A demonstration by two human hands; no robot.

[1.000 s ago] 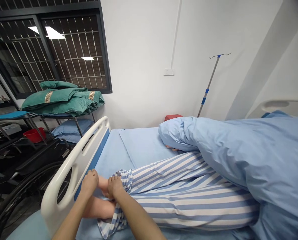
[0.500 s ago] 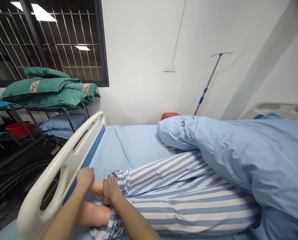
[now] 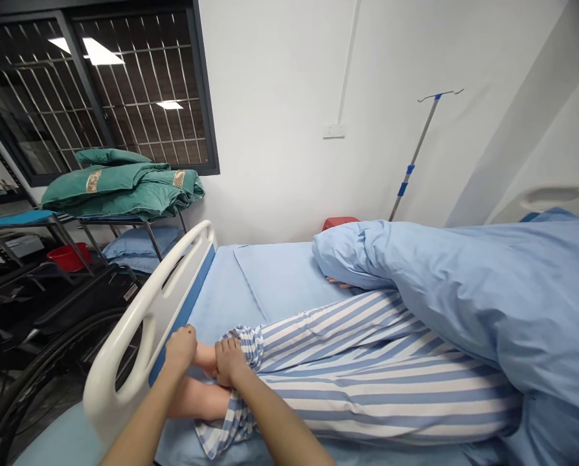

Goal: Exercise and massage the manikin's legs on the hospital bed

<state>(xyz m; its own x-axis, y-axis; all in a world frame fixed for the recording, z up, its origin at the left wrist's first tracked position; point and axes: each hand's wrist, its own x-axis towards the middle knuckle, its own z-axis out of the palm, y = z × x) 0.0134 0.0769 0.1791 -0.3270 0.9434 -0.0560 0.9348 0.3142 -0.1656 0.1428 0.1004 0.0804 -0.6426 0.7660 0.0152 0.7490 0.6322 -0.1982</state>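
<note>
A figure in blue-and-white striped trousers lies on the bed, with both trouser cuffs pushed up above the ankles. My left hand is closed around the foot of the far leg, near the footboard; its grip hides the foot. Just above, at the far ankle, my right hand wraps over the lower leg beside the bunched cuff. The near leg lies bare under my forearms, and my left arm covers its foot.
A white footboard stands close on the left, with a wheelchair beyond it. A blue quilt covers the upper body. An IV pole and a red container are behind the bed. Green folded bedding lies under the window.
The view has swung slightly left, so everything sits further right in the picture. Both hands keep their hold on the far leg, with little visible shift.
</note>
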